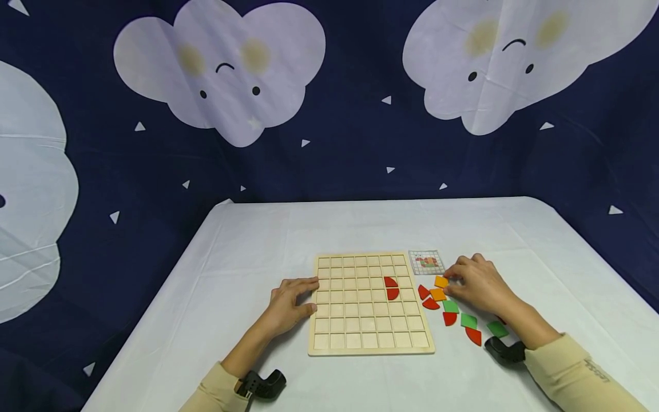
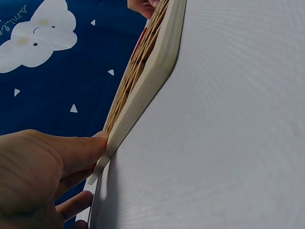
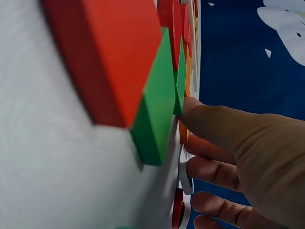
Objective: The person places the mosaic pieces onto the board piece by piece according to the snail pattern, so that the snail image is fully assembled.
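Observation:
A wooden grid board lies on the white table, with two red quarter-circle pieces in its cells. My left hand touches the board's left edge with thumb and fingertips, fingers fairly straight. To the right of the board, my right hand reaches over loose pieces, thumb and index finger on either side of an orange square, pinching it. A second orange square lies just below. In the right wrist view, the thumb partly covers the orange piece.
Several green pieces and red quarter-circles trail toward the right forearm. A printed pattern card lies by the board's upper right corner. White-edged round pieces show under the right fingers. A dark cloud-patterned curtain hangs behind the table.

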A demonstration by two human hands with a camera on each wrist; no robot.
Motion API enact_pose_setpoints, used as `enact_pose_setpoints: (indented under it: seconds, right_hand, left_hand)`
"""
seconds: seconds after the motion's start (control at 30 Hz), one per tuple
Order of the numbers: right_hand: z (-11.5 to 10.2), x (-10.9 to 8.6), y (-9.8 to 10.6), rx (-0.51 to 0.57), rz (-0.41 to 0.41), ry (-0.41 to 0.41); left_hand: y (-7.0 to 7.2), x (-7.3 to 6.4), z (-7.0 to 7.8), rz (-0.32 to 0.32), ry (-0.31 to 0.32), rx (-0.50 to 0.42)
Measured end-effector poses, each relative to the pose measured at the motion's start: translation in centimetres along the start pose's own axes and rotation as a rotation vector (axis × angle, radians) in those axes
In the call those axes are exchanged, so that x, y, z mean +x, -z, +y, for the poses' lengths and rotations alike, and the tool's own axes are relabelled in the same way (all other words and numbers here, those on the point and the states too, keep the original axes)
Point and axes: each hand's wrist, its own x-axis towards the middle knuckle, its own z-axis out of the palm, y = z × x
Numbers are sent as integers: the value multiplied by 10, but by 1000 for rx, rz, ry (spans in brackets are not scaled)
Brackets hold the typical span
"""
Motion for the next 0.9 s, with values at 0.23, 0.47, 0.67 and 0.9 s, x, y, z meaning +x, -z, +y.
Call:
enact_pose_setpoints:
  seconds: [0.23, 0.47, 0.67, 0.9]
  right_hand:
    - [0, 1, -1, 9, 0, -10]
    - [0, 1, 1, 49, 12, -15]
    - [-14, 5, 8, 140, 22, 23]
    - [-39, 16, 9, 186, 42, 115]
  left_hand:
    - [0, -1, 0, 0, -1, 0]
    - [1, -1, 1, -5, -3, -2]
    - [2, 0, 0, 2, -33, 9]
    - [1, 0, 1, -9, -7, -4]
